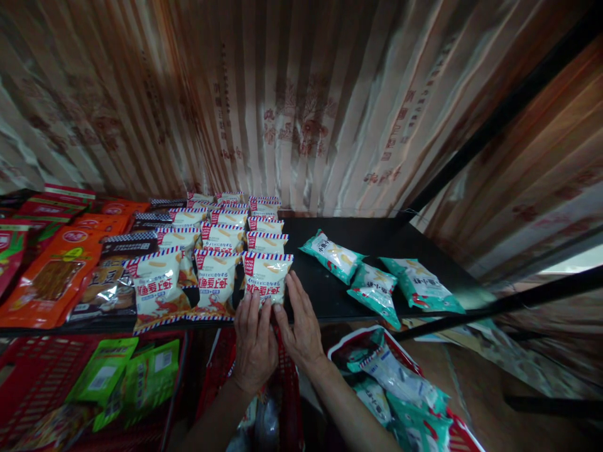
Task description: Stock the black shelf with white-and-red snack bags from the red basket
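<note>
A white snack bag with a red-and-blue striped edge point(267, 271) stands at the front of the right-hand row on the black shelf. Against its lower front lie the stretched fingers of my left hand point(257, 345). My right hand point(301, 329) touches its lower right corner, thumb and fingers apart. Neither hand is wrapped round the bag; its bottom edge is hidden behind the fingers. More bags of the same kind stand behind it and in rows to the left, such as the front middle bag point(214, 282) and the front left bag point(157, 285).
Teal snack bags point(374, 289) lie loosely on the black shelf point(325, 295) to the right. Orange packets point(54, 276) and dark packets point(113, 276) fill the left. Below are red baskets point(191, 370) with green packets point(153, 376) and more teal bags. A patterned curtain point(301, 94) hangs behind.
</note>
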`<state>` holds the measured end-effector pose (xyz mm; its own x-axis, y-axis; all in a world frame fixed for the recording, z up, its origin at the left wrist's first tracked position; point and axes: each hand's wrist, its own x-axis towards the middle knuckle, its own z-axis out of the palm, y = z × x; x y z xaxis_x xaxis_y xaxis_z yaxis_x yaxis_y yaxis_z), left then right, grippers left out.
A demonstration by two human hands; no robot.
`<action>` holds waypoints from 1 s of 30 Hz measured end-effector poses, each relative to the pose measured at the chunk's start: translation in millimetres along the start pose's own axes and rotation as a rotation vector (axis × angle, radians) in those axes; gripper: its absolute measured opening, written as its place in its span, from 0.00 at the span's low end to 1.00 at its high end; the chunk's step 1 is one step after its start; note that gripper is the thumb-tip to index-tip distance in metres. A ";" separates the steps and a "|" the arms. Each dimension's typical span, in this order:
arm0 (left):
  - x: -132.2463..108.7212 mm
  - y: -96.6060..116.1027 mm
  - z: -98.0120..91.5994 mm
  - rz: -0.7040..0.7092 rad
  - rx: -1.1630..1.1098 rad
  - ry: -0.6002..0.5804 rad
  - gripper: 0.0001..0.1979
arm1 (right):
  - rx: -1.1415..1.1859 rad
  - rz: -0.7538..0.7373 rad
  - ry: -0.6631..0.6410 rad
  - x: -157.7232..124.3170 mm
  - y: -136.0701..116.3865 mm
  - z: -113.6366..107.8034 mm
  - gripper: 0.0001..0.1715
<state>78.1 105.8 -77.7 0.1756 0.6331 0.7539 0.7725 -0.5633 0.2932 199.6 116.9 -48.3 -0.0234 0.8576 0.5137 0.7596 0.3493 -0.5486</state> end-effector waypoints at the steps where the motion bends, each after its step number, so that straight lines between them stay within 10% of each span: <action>1: -0.6 -0.2 0.2 -0.003 0.003 -0.004 0.33 | -0.003 0.007 0.005 -0.1 0.0 -0.4 0.34; 30: -15.6 5.7 -13.2 0.105 0.003 -0.054 0.34 | 0.076 0.091 0.023 -9.5 12.9 -24.1 0.30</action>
<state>71.6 85.6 -80.1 0.2885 0.5981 0.7477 0.7497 -0.6268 0.2122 225.3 104.2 -44.4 0.0587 0.8785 0.4740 0.7063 0.2990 -0.6417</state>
